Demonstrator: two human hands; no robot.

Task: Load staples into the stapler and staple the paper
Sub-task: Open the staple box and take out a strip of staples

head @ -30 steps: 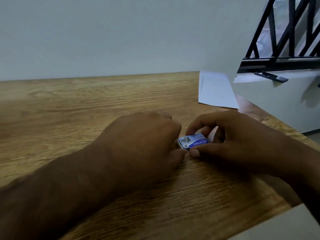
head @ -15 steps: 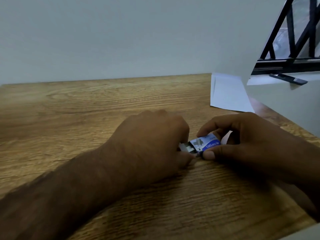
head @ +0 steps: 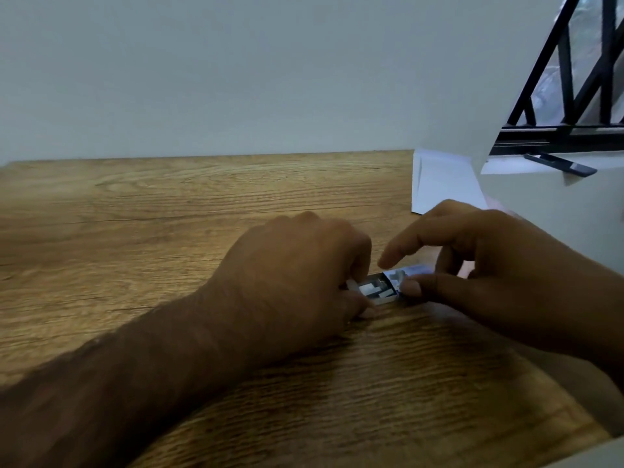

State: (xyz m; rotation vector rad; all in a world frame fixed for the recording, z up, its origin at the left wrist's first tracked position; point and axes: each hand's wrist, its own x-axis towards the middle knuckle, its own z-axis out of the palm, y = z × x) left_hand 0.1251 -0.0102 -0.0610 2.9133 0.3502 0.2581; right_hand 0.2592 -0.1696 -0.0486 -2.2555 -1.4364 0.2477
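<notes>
On table [head: 169, 231], both hands' fingers grip staple box [head: 388, 287]; tray now further out.

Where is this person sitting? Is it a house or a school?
I cannot tell which. It looks like a desk in a room: a wooden table against a plain wall, paper lying on it, and a barred window at the right.

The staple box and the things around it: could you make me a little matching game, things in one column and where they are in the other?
Things:
1. staple box
2. paper
3. left hand
4. right hand

Places:
A. far right part of the table
B. pinching the box's blue sleeve
C. between the two hands, slid partly open
D. holding the tray's pulled-out end

Pairs: 1-C, 2-A, 3-D, 4-B
</notes>
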